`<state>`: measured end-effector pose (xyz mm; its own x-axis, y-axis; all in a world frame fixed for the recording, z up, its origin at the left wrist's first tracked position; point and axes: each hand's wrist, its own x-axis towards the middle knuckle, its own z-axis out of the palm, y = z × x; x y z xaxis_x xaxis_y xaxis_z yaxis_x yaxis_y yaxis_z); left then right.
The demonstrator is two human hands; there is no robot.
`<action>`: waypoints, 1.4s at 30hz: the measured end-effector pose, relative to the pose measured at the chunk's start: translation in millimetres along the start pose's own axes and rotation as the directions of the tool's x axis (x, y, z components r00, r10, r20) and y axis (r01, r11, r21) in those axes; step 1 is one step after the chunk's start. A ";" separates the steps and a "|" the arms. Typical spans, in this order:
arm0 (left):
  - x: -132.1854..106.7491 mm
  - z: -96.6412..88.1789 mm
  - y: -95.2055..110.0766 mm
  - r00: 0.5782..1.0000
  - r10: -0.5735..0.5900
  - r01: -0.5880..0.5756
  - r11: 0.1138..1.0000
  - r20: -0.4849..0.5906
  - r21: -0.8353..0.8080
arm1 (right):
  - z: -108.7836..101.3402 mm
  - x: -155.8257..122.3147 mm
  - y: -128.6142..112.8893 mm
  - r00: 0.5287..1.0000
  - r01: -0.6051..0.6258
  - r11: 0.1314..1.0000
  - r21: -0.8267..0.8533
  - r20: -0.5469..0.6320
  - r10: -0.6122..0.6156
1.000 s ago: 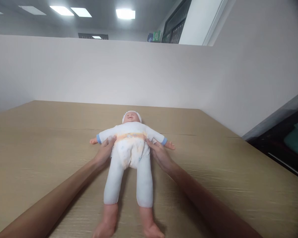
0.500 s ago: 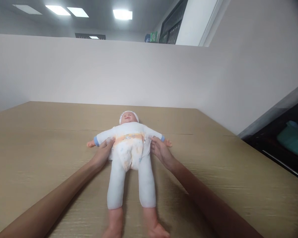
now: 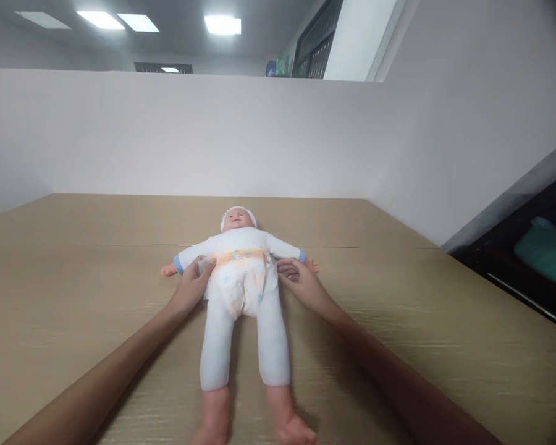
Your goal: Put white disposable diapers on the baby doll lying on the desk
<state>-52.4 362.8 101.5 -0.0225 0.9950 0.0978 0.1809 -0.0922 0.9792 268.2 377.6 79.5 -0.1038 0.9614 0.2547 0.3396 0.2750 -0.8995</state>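
Note:
A baby doll (image 3: 241,238) in a white suit with blue cuffs lies on its back, feet toward me. Around its hips is a white diaper (image 3: 241,281) with an orange patterned waistband, its front panel up over the belly. At the doll's side on the left, my left hand (image 3: 192,285) pinches the edge of the diaper, thumb on the waistband. My right hand (image 3: 303,283) is closed, with curled fingers against the doll's other side, just beside the diaper and below the doll's arm. Whatever those fingertips hold is hidden.
The doll lies on a broad wood-coloured table (image 3: 97,296). A pale partition wall (image 3: 204,136) rises behind the far edge. Off the right edge, lower down, a green item (image 3: 547,250) rests on a dark surface.
The white side flap of the diaper by my right hand no longer shows, and that hand's fingers have curled in closer to the doll. My left hand keeps its hold.

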 end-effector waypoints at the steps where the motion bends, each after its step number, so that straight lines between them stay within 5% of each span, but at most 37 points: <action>1: 0.1 -0.8 0.8 0.999 0.014 -0.014 1.000 -0.029 0.013 | 2.3 -3.4 0.5 0.999 0.028 0.998 -0.052 -0.020 -0.029; 4: -1.6 -3.1 13.0 0.984 0.094 -0.081 0.993 -0.154 0.090 | 7.0 -8.6 0.0 0.993 0.097 0.974 -0.203 -0.046 -0.109; 7: -6.4 1.3 45.9 0.922 0.350 -0.295 0.911 -0.164 0.289 | 10.0 -8.3 -3.1 0.989 0.116 0.937 -0.330 -0.047 -0.139; 10: -7.2 18.7 85.9 0.802 0.571 -0.590 0.715 0.175 0.375 | 12.9 -7.7 -7.2 0.991 0.083 0.900 -0.428 -0.056 -0.118; 13: 2.2 43.2 107.7 0.663 0.518 -0.742 0.552 0.540 0.381 | 14.3 -9.1 -11.9 0.996 0.025 0.865 -0.500 -0.060 -0.063; 15: 10.9 56.8 108.1 0.632 0.435 -0.766 0.475 0.642 0.432 | 13.9 -10.2 -15.6 0.998 -0.026 0.844 -0.536 -0.067 -0.012; 22: 17.3 62.8 85.9 0.665 0.385 -0.744 0.410 0.640 0.528 | 10.6 -8.0 -33.0 0.995 -0.096 0.802 -0.589 -0.062 0.074; 28: 16.0 59.6 84.8 0.683 0.433 -0.727 0.472 0.588 0.498 | 7.0 -9.9 -36.6 0.993 -0.117 0.818 -0.564 -0.083 0.084; 31: 14.0 57.8 89.1 0.711 0.450 -0.693 0.576 0.540 0.433 | 9.5 -15.0 -36.8 0.991 -0.055 0.834 -0.549 -0.131 -0.021; 35: 7.6 38.7 83.0 0.806 0.478 -0.587 0.722 0.350 0.366 | 15.0 -22.3 -44.5 0.964 0.136 0.883 -0.448 -0.145 -0.222; 38: 4.0 12.3 63.4 0.894 0.410 -0.445 0.775 0.179 0.449 | 17.0 -25.6 -53.3 0.981 0.126 0.948 -0.293 -0.102 -0.162; 42: 1.2 -19.8 36.0 0.988 0.124 -0.149 0.914 0.090 0.376 | 19.3 -22.3 -58.2 0.998 -0.021 0.998 -0.067 -0.066 0.017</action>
<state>-65.5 359.9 140.3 0.0888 0.9753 0.2025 0.5385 -0.2180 0.8139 232.7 339.9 119.4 -0.0362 0.9642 0.2626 0.4032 0.2546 -0.8790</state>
